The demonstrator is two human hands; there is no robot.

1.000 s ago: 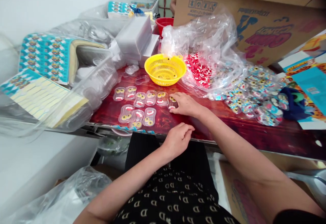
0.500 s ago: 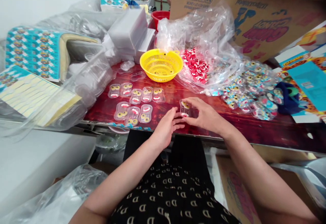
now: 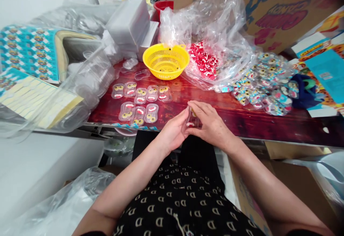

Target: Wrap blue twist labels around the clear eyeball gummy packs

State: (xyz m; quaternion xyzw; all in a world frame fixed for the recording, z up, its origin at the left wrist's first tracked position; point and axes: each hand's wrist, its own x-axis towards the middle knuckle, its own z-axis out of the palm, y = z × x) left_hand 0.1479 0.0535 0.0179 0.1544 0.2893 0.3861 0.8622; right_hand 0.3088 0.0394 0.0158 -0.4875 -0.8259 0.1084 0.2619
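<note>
A small clear plastic candy pack (image 3: 192, 120) with yellow and red pieces is held between my two hands at the table's front edge. My right hand (image 3: 211, 125) curls round it, thumb below and fingers above. From the other side, the fingers of my left hand (image 3: 174, 130) press on the pack's left edge, and they partly hide it. To the left, several similar clear packs (image 3: 139, 116) lie in two rows, each with yellow eye-like pieces and a red-and-white piece.
Behind the packs stands a yellow plastic basket (image 3: 166, 64). Beside it, a clear bag holds red-and-white candies (image 3: 204, 60). A heap of filled, labelled packs (image 3: 264, 82) lies at the right, before a large cardboard box (image 3: 268, 14). Label sheets (image 3: 34, 96) and empty clear shells (image 3: 88, 82) occupy the left.
My left hand has moved from just beside the pack onto its edge. Both hands are now closed together around it. The view has tilted slightly, so the table appears a little higher.
</note>
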